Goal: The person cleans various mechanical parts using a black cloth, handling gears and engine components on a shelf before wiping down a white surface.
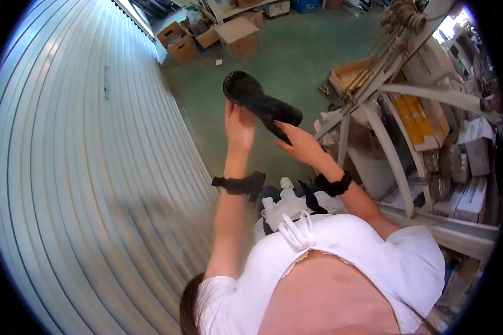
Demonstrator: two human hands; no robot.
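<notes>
Out in front of me is a long black object [257, 100], shaped much like a hair dryer, with a round ridged end at the far left and a narrower middle. My right hand [300, 144] is closed on its near right part, where a short piece juts toward me. Just below the round end, my left hand [240, 127] holds it from underneath, its fingertips partly hidden behind the black body. Black bands circle both wrists, the left band [239, 184] with a loose flap.
A ribbed metal wall [106, 167] runs close along my left. To the right stands a pale metal frame [391, 151] with white boxes [472, 198] and clutter. Cardboard boxes [237, 38] sit at the far end of the green floor [296, 50].
</notes>
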